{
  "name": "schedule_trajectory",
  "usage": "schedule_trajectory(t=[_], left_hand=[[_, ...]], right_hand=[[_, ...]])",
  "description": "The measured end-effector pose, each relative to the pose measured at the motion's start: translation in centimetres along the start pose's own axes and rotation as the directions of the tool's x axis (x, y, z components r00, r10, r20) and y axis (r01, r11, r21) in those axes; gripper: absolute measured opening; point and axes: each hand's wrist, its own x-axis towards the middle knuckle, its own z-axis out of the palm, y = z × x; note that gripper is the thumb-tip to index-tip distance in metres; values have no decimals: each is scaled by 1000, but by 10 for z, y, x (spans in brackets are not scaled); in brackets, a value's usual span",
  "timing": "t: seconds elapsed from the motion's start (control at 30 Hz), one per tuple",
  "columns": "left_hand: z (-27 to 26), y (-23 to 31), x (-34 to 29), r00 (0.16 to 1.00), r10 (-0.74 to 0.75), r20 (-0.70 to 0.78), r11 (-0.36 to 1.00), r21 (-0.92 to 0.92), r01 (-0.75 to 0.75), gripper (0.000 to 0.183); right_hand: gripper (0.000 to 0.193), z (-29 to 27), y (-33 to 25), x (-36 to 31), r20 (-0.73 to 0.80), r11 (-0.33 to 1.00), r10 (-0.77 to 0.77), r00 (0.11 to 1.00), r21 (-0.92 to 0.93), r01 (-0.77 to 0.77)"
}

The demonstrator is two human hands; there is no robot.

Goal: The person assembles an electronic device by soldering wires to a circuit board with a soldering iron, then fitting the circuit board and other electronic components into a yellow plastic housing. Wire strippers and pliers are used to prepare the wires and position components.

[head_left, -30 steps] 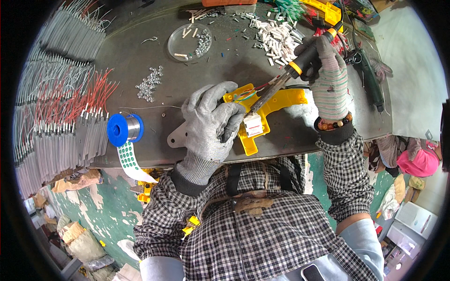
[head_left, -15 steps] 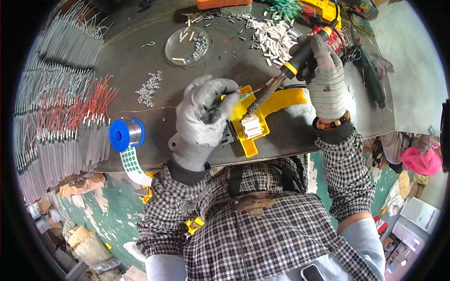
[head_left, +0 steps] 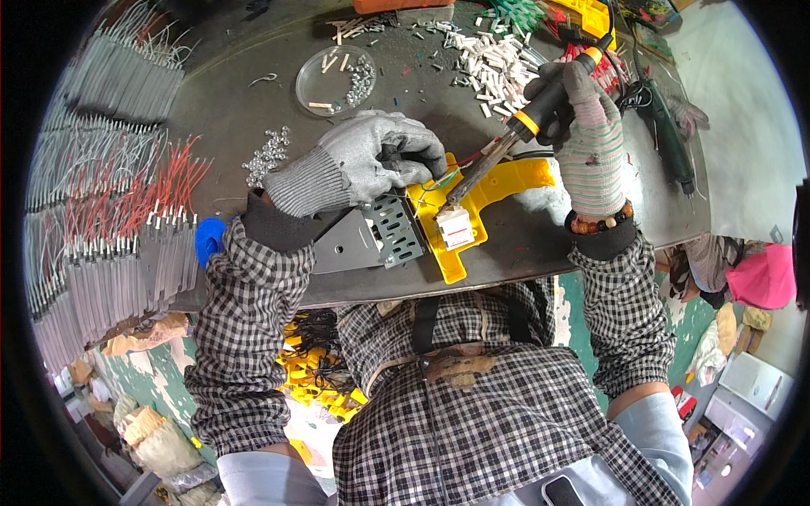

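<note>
My right hand, in a striped glove, grips the dark handle of a soldering iron with yellow bands. Its metal shaft slants down left, and the tip meets the top of a small white block seated in a yellow plastic housing. Over the housing's upper left edge, my left hand, in a grey glove, has its fingers curled and pinched at thin coloured wires. The fingertips partly hide the wires. A slotted metal bracket lies below this hand, against the housing.
Bundles of grey and red wires line the left side. A clear dish and loose metal beads lie behind my left hand. White tubes pile up at the back. A blue spool is partly covered by my sleeve.
My left hand has turned, its wrist and forearm swinging left and up while the fingertips stay near the wires. More of the bracket shows. The iron and my right hand have barely moved.
</note>
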Motion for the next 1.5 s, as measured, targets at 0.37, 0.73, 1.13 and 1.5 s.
schedule_trajectory(t=[0.37, 0.73, 1.13, 1.5], left_hand=[[-3, 3, 9, 988, 31, 153, 987, 150, -54, 22], [-8, 6, 14, 977, -74, 199, 997, 33, 69, 20], [-3, 5, 15, 981, -32, 193, 980, 201, -8, 18], [3, 16, 13, 987, 55, 153, 871, 476, -122, 16]], right_hand=[[37, 0, -3, -3, -53, 999, -11, 999, -33, 10], [45, -7, -4, -7, -13, 996, -10, 1000, -88, 9], [38, -7, -5, -8, -13, 1000, -30, 999, -10, 30], [39, -14, -1, -12, 4, 996, -85, 996, -18, 85]])
